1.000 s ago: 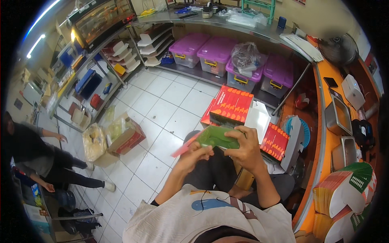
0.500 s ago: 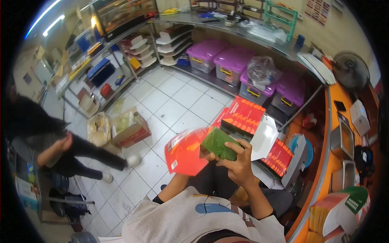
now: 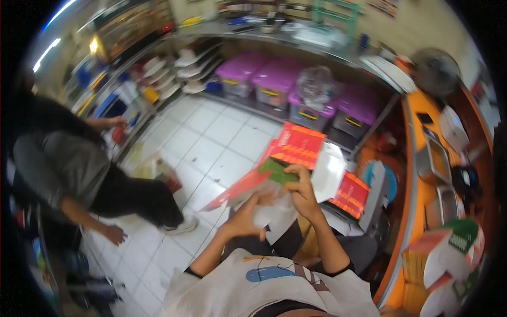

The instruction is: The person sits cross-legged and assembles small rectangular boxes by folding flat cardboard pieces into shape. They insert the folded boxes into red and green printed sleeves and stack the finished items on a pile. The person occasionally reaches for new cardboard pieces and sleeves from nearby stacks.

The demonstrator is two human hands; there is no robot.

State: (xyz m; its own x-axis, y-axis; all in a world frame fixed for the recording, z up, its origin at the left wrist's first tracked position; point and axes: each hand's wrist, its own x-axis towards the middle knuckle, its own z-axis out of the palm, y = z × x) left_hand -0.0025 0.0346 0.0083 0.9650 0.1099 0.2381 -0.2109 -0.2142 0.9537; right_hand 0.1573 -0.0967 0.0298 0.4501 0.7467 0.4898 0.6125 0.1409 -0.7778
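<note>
A folding carton with a red panel (image 3: 232,194), a green panel (image 3: 274,170) and a pale inner side (image 3: 274,210) is in front of me, slightly blurred. My right hand (image 3: 304,196) grips it by the green panel, fingers closed on its edge. My left hand (image 3: 245,215) is at the carton's pale side, thumb and fingers spread apart; whether it touches the card is unclear. Just beyond, red printed cartons (image 3: 298,145) are piled up. Beside them stands a white flap (image 3: 328,170), with another red printed panel (image 3: 350,193) at its right.
At the left, a person in dark clothes (image 3: 63,169) stands on the white tiled floor (image 3: 232,134). A cardboard box (image 3: 166,177) lies beyond that person. Several purple-lidded tubs (image 3: 280,79) line the low shelf. An orange counter (image 3: 420,121) with metal pans (image 3: 433,158) runs along my right.
My left hand has come round from behind the red panel to the carton's pale side. The carton has tilted, and its pale inside shows. The other person has moved nearer.
</note>
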